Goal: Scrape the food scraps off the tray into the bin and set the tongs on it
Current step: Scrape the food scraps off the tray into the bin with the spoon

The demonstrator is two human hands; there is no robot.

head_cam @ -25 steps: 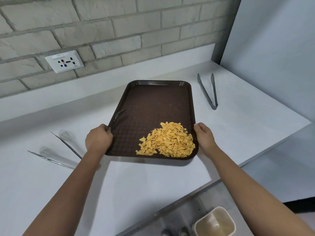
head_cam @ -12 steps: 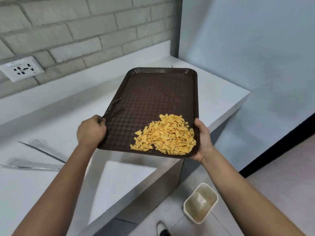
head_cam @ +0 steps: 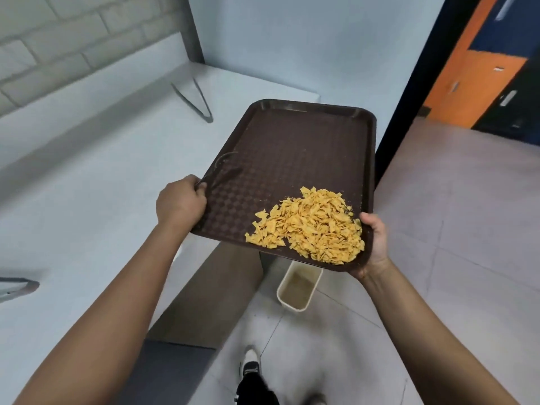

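One brown tray [head_cam: 295, 159] with one heap of yellow scraps [head_cam: 312, 226] at its near right corner, held over one beige bin [head_cam: 298, 287] on the floor. Long axis runs away from the person. Left hand [head_cam: 179, 203] grips the left rim, right hand [head_cam: 375, 244] the corner. Tongs [head_cam: 194, 99] lie on the counter [head_cam: 87, 185], maybe another pair [head_cam: 14, 286] at far left, blurry.

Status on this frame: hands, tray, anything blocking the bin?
Left hand and right hand grip brown tray. Yellow food scraps still piled on it, above beige bin. Tongs on counter. Nothing blocking.
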